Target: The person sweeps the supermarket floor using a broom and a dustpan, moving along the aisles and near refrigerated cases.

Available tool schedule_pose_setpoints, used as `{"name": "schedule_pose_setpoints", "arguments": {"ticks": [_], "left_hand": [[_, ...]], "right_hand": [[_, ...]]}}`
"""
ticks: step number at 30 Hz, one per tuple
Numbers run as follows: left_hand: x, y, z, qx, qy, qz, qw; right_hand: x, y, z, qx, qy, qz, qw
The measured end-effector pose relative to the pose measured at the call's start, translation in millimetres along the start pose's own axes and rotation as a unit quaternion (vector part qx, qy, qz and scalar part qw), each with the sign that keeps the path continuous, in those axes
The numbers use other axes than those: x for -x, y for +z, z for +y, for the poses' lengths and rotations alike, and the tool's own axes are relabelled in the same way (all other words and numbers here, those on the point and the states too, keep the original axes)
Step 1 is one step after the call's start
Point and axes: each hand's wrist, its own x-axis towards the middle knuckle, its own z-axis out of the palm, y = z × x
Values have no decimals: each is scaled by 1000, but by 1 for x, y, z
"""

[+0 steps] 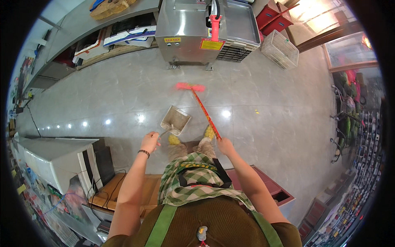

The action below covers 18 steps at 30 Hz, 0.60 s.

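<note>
My left hand (150, 142) is closed around the handle of a dustpan (176, 120), a pale square scoop that hangs or rests just ahead of my feet; I cannot tell which. In my right hand (224, 146) is the upper end of a broom's red patterned stick (203, 108). The broom's pink-red head (190, 87) lies on the floor beyond the dustpan, slightly smeared by motion. Both hands are held out in front of my green checked apron (193, 175). A few small yellow scraps (257, 111) lie on the tiles to the right of the broom.
A steel machine (187, 31) stands ahead, with a white plastic crate (279, 50) to its right. A white cabinet (61, 160) is at the left, trailing cables. Vegetable racks (347, 111) line the right side. Behind me are a wooden surface (146, 187) and a dark red box (267, 187).
</note>
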Motion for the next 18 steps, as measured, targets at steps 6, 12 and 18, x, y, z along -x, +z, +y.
{"name": "schedule_pose_setpoints", "arguments": {"ticks": [6, 12, 18], "left_hand": [[-32, 6, -21, 52, 20, 58, 997], [-41, -11, -54, -24, 104, 74, 992], [16, -64, -100, 110, 84, 101, 985]], "right_hand": [[30, 21, -51, -25, -52, -116, 992], [107, -71, -90, -238, 181, -324, 898], [99, -77, -131, -194, 192, -332, 903]]}}
